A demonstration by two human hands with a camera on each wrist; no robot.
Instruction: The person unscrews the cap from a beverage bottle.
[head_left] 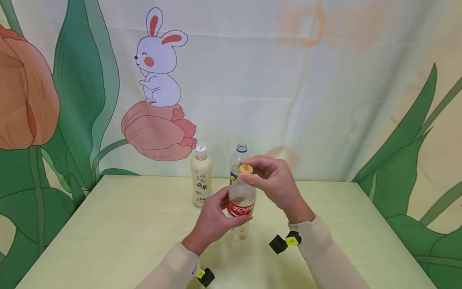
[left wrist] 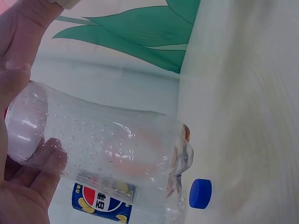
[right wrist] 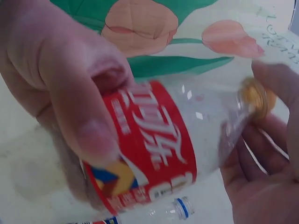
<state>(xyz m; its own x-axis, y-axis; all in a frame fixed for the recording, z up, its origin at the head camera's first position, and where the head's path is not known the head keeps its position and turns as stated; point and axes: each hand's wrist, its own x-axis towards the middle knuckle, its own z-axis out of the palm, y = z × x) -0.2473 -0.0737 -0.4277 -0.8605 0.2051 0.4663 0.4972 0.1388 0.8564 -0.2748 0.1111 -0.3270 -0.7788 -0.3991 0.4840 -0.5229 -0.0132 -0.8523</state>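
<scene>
A clear plastic cola bottle [head_left: 242,192] with a red label is held upright, slightly tilted, above the table. My left hand [head_left: 213,220] grips it round the label, thumb across the front. With thumb and fingers my right hand [head_left: 276,180] pinches the yellow cap [head_left: 246,169] at the bottle's mouth; whether it is screwed tight cannot be seen. Droplets cling inside the clear lower part in the left wrist view. Right behind stands an uncapped clear bottle [head_left: 242,148] with a blue neck ring and a blue Pepsi label [left wrist: 100,203], partly hidden by the cola bottle.
A full, cream-coloured milk tea bottle [head_left: 201,172] with a white cap stands to the left at the back. On the table [head_left: 119,224] lies a blue cap [left wrist: 201,193], seen in the left wrist view. A printed curtain [head_left: 231,80] hangs behind the table's far edge.
</scene>
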